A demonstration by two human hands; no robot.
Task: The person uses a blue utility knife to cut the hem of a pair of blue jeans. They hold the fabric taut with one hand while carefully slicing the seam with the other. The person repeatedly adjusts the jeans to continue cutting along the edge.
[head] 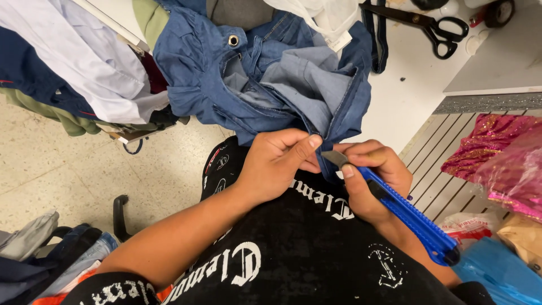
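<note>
At centre frame, your left hand [275, 164] pinches fold of blue denim garment [265, 79], fingers clamped on fabric edge. At 3 o'clock from it, your right hand [372, 178] grips blue utility knife [409, 212], fist closed round handle, blade tip touching pinched fabric. Black scissors [429, 25] lie on white table [406, 90] at 1 o'clock, well apart. Pink sequin cloth [488, 141] at 3 o'clock.

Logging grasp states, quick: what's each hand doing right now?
Left hand: closed, pinching the denim garment.
Right hand: closed on the blue utility knife, blade at the denim.
</note>
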